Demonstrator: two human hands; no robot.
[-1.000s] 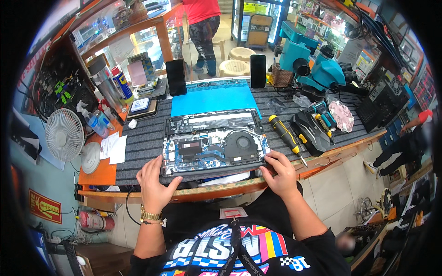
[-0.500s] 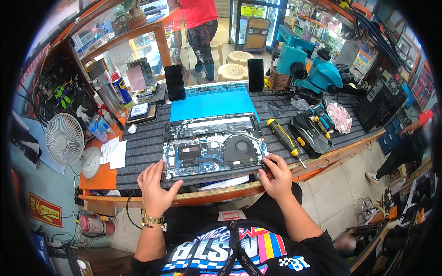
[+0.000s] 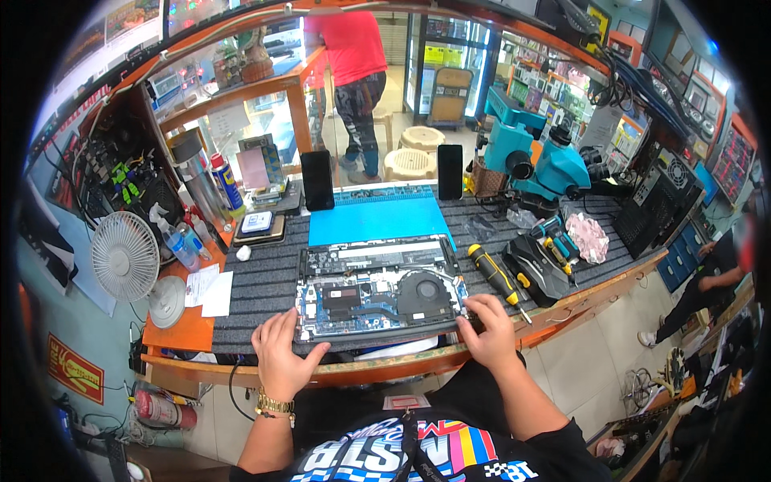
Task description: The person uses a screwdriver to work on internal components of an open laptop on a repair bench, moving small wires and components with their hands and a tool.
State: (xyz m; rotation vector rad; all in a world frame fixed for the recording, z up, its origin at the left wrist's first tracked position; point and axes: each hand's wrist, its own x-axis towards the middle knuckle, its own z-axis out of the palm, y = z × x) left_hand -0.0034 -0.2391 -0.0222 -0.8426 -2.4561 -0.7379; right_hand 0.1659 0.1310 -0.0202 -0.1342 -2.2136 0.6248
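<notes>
Left hand (image 3: 281, 357): fingers spread flat, palm down, resting on the near left corner of the opened laptop (image 3: 377, 291); thumb hooked at its front edge; nothing gripped. A gold wristwatch (image 3: 273, 404) sits on that wrist.

Right hand (image 3: 488, 329): fingers curled loosely over the near right corner of the same laptop, fingertips pressing its edge; whether they pinch anything small cannot be told.

Opened laptop: bottom cover off, interior exposed. Blue circuit board at centre left, round black fan at right, long pale battery strip along the far side. Lies flat on the grey ribbed mat (image 3: 257, 281) at the bench's near edge, long axis running left to right, battery side pointing away from the person.

Beyond it: blue work mat (image 3: 377, 221), touching the far edge.

Right of it: black-and-yellow screwdriver (image 3: 491, 273), lying diagonally, just beside the laptop.

Farther right: teal microscope (image 3: 546, 161).

Far left: small white fan (image 3: 124, 257).
</notes>
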